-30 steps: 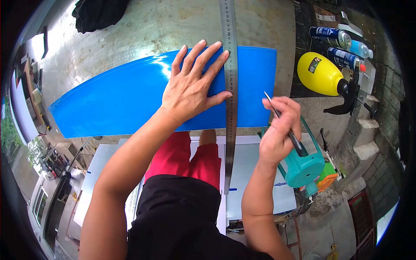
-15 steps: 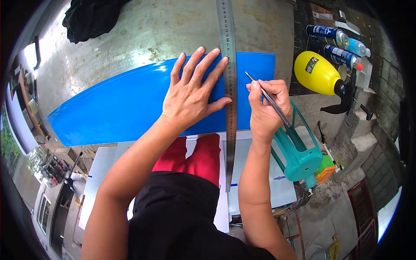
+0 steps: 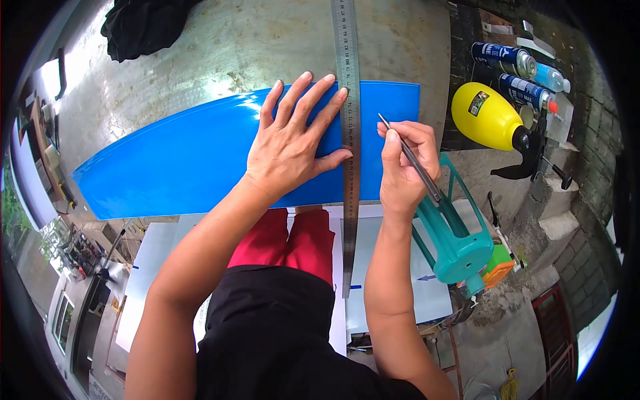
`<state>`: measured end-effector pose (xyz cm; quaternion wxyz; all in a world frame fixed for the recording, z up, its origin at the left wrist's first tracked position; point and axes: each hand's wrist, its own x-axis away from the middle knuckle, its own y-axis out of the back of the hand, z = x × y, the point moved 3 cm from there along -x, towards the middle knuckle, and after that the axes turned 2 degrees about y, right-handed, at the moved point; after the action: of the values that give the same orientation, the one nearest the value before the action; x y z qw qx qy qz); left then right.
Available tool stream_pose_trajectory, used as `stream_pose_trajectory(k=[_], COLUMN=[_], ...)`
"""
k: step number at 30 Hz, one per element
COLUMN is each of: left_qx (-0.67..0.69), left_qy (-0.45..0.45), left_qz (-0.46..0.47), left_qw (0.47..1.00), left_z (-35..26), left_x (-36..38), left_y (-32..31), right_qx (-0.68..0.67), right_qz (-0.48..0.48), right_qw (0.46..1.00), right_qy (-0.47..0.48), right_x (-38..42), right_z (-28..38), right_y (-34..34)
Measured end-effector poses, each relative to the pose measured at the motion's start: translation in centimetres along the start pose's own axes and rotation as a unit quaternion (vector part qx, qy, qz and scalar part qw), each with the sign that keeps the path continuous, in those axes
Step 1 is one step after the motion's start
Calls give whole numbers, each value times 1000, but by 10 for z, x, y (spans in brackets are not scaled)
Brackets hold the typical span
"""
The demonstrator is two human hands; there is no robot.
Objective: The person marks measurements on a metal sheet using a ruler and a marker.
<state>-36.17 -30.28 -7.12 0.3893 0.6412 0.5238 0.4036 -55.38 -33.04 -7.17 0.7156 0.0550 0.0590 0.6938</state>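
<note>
My left hand (image 3: 283, 147) lies spread on a glossy blue curved panel (image 3: 187, 163), its fingertips near the far edge. The thumb and index fingertip reach the edge of a long steel ruler (image 3: 351, 120), which crosses the panel and sticks out past both of its long edges. To the right of the ruler, my right hand (image 3: 408, 170) grips a slim dark pen-like tool (image 3: 420, 167) between thumb and fingers. Its pointed tip is over the panel's right part, angled up and left.
The panel rests on a grey metal tabletop (image 3: 267, 40) with a black cloth (image 3: 143, 30) at the far left. A yellow spray bottle (image 3: 483, 117) and spray cans (image 3: 505, 57) are at right. A teal stool (image 3: 460, 253) stands below, near my right forearm.
The whole view has shifted slightly. The right hand has turned a little, so the pen-like tool stands steeper. The left hand keeps its place against the ruler.
</note>
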Motion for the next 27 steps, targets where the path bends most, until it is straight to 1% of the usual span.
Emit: stream_pose_trajectory(k=[2,4,8,11,14,16,20,23,27], left_qx=[2,0,-1,3,1,0,-6,-9,-13], left_qy=[0,0,0,-1,-1,0,1,1,-7], left_qz=[-2,-2,-2,0,-3,-3,-1,0,4], left_qw=[1000,1000,1000,1000,1000,1000,1000,1000,1000], left_z=[0,0,0,0,0,0,-1,0,0], left_x=[0,0,0,0,0,0,-1,-1,0], left_y=[1,0,0,0,0,0,1,0,1], right_qx=[-11,-17,-16,4,19,6,5,27,32], right_qz=[9,13,17,30,21,-8,-14,-8,-23], right_qw=[1000,1000,1000,999,1000,1000,1000,1000,999], right_qy=[8,-9,-7,-24,-8,-17,-22,-3,-5], right_x=[0,1,3,4,1,-1,-5,-5,-5], right_z=[0,1,-4,-4,-7,-12,-9,-14,-17], right_y=[-1,-3,-4,-5,-6,-8,-12,-14,-14])
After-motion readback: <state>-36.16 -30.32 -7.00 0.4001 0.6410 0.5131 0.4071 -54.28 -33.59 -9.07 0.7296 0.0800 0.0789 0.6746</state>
